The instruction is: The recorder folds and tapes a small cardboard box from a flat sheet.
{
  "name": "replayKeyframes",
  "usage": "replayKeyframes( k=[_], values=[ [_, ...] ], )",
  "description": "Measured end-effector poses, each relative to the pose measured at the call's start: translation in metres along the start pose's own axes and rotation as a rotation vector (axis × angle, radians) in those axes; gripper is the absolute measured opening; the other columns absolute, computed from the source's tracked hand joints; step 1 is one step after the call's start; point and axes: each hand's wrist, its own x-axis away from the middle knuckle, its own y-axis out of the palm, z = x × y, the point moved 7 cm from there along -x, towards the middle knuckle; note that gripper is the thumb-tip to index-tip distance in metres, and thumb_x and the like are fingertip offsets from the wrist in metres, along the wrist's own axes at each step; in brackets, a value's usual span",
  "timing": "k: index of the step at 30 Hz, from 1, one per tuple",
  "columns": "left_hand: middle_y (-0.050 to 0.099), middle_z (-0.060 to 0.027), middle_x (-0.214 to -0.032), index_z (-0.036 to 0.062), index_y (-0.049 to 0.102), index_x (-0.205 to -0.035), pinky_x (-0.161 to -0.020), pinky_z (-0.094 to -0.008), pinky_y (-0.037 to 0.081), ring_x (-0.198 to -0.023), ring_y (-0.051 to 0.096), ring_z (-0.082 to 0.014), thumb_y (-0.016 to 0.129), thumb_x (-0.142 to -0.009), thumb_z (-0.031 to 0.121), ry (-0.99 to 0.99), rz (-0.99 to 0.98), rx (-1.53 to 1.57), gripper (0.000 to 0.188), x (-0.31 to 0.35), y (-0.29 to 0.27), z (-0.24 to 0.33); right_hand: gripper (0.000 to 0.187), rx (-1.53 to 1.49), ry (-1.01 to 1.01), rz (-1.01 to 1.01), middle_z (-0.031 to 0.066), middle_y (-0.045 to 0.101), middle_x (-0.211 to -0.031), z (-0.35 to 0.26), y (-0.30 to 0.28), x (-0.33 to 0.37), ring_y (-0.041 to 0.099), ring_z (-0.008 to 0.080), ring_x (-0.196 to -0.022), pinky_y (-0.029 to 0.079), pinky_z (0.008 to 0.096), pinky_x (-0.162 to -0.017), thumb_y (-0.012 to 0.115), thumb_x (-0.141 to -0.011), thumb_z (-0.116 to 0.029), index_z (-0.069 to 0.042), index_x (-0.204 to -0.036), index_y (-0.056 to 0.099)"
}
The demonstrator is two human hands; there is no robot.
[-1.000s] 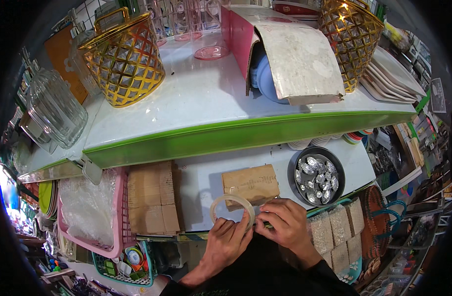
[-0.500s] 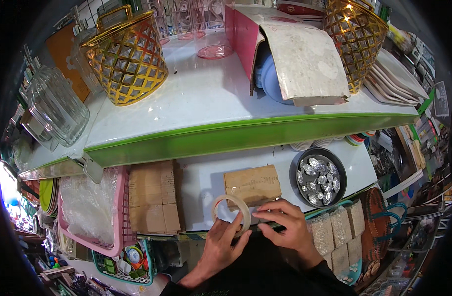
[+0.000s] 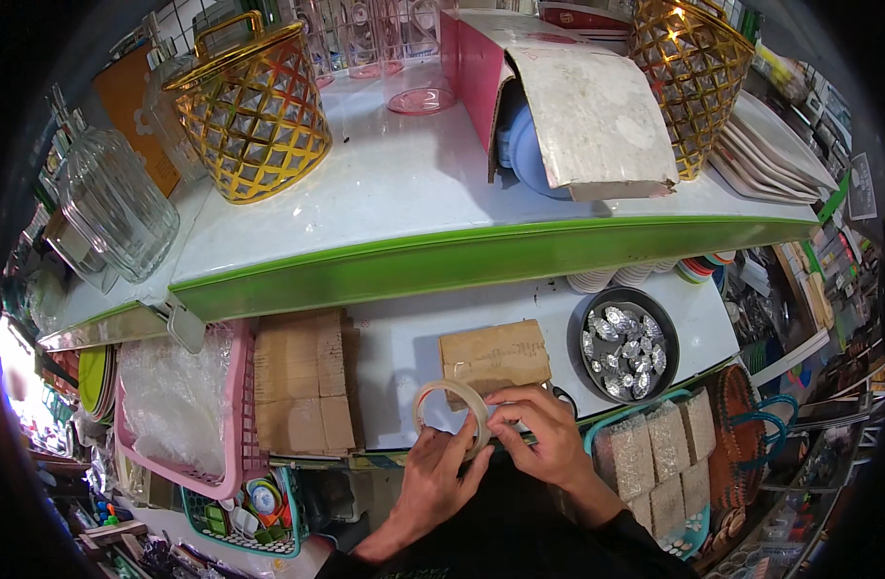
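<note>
A roll of clear adhesive tape (image 3: 429, 390) stands in my left hand (image 3: 433, 485), whose thumb and fingers grip its lower right side. My right hand (image 3: 544, 432) is closed at the right rim of the same roll, index fingertip and thumb against the tape. Whether a loose tape end is between those fingers is too small to see. Just beyond the roll, a small brown cardboard package (image 3: 497, 353) lies on the white lower shelf. A dark loop (image 3: 564, 397) shows beside my right hand, partly hidden; its kind is unclear.
A round black pan (image 3: 581, 359) of silvery faceted pieces sits right of the package. Brown cardboard boxes (image 3: 301, 381) and a pink basket (image 3: 238, 425) stand left. The green-edged upper shelf (image 3: 394, 269) overhangs, bearing gold lattice containers (image 3: 254, 125) and glass bottles (image 3: 124, 207).
My right hand has moved slightly left, its fingers coming against the tape roll's rim. The dark loop beside it has come into view. My left hand and the roll have barely moved.
</note>
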Motion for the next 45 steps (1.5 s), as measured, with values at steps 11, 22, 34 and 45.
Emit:
replayKeyframes(
  k=[11, 22, 34, 45],
  values=[
    [0.063, -0.0103, -0.077, -0.0094, 0.055, -0.126, -0.07, -0.0389, 0.05, -0.069, 0.062, -0.0249, 0.078, -0.079, 0.007, -0.042, 0.004, 0.1, 0.054, 0.0, -0.002, 0.002, 0.019, -0.133, -0.059, 0.038, 0.0091, 0.07, -0.105, 0.006, -0.002, 0.005, 0.069, 0.024, -0.088, 0.056, 0.0327, -0.075, 0.076, -0.079, -0.005, -0.006, -0.097, 0.073],
    [0.063, -0.0097, -0.073, -0.0084, 0.06, -0.118, -0.065, -0.0363, 0.048, -0.064, 0.061, -0.0222, 0.078, -0.077, 0.008, 0.076, 0.035, -0.099, 0.048, -0.01, -0.002, 0.006, 0.009, 0.084, -0.177, 0.154, 0.0112, 0.067, -0.104, -0.001, 0.006, 0.001, 0.067, 0.0308, -0.095, 0.055, 0.0355, -0.075, 0.067, -0.086, -0.007, -0.004, -0.092, 0.061],
    [0.06, -0.0081, -0.069, -0.0049, 0.061, -0.121, -0.064, -0.0377, 0.049, -0.062, 0.059, -0.0253, 0.079, -0.076, 0.006, -0.092, 0.068, 0.034, 0.05, 0.002, -0.013, -0.01, 0.016, -0.162, -0.032, 0.007, 0.0146, 0.07, -0.105, -0.003, -0.002, -0.012, 0.069, 0.0289, -0.095, 0.054, 0.0355, -0.083, 0.072, -0.087, -0.016, -0.002, -0.094, 0.068],
    [0.06, -0.0084, -0.073, -0.0049, 0.057, -0.127, -0.06, -0.0361, 0.047, -0.062, 0.058, -0.0241, 0.08, -0.076, 0.007, -0.04, 0.131, 0.077, 0.057, 0.01, -0.01, -0.008, 0.023, -0.155, -0.126, 0.054, 0.0072, 0.071, -0.106, 0.0, 0.012, -0.004, 0.067, 0.0252, -0.104, 0.055, 0.0356, -0.086, 0.08, -0.071, -0.004, -0.01, -0.093, 0.076]
  ],
)
